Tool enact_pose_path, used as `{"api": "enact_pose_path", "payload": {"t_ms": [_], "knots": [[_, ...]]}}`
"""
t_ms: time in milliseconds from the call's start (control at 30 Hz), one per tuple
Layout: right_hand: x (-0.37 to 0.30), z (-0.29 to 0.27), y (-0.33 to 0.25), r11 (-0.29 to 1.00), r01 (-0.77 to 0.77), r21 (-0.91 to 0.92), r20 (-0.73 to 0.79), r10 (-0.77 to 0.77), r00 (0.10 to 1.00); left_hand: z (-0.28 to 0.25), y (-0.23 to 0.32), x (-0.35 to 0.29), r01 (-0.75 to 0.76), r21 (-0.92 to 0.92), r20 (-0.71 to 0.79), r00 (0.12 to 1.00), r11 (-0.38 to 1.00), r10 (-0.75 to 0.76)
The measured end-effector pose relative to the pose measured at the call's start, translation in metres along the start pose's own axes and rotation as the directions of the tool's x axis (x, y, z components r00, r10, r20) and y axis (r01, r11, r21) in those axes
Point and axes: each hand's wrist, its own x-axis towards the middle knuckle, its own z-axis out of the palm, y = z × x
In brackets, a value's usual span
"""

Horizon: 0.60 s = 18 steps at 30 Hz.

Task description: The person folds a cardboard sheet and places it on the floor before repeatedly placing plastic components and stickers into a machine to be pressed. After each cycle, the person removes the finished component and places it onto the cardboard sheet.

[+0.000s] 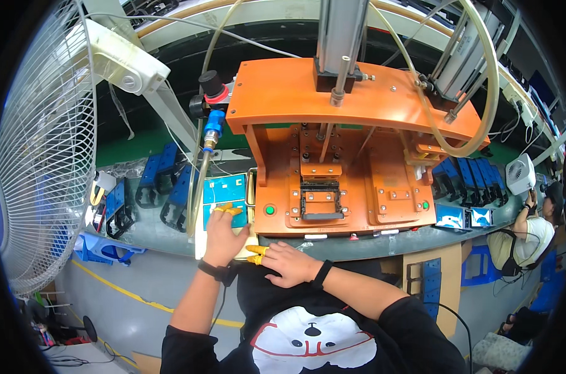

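My left hand (225, 232) lies over a shallow tray (201, 242) that holds blue flat pieces (225, 189). Its fingertips, in yellow finger cots, rest on one blue piece, with the thumb held apart. My right hand (289, 263) is just off the tray's near right corner, palm down. Two of its fingers wear yellow cots and stretch left towards the tray; nothing shows in its grasp. In front of me stands an orange press (358, 103). A black rectangular frame (321, 199) sits in its left fixture.
A large fan (46, 149) stands at the left. Blue-and-black frames (160, 165) lie on the bench left of the press, and more (479, 177) at its right. A pressure regulator (213, 93) and air hoses flank the press. Another person (529, 230) sits far right.
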Motion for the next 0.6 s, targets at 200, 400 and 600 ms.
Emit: {"api": "enact_pose_path", "payload": {"t_ms": [200, 400, 600], "knots": [[0.003, 0.001, -0.002, 1.000, 0.009, -0.007, 0.010, -0.009, 1.000, -0.006, -0.060, 0.015, 0.231, -0.278, 0.027, 0.972, 0.932, -0.233], [0.000, 0.002, 0.000, 1.000, -0.017, -0.002, 0.010, 0.017, 1.000, -0.068, -0.097, 0.032, 0.567, -0.494, 0.172, 0.807, 0.659, -0.565], [-0.004, 0.005, 0.004, 1.000, 0.007, -0.002, -0.002, -0.007, 1.000, -0.135, -0.159, -0.004, 0.491, -0.823, 0.130, 0.651, 0.285, -0.748]]}}
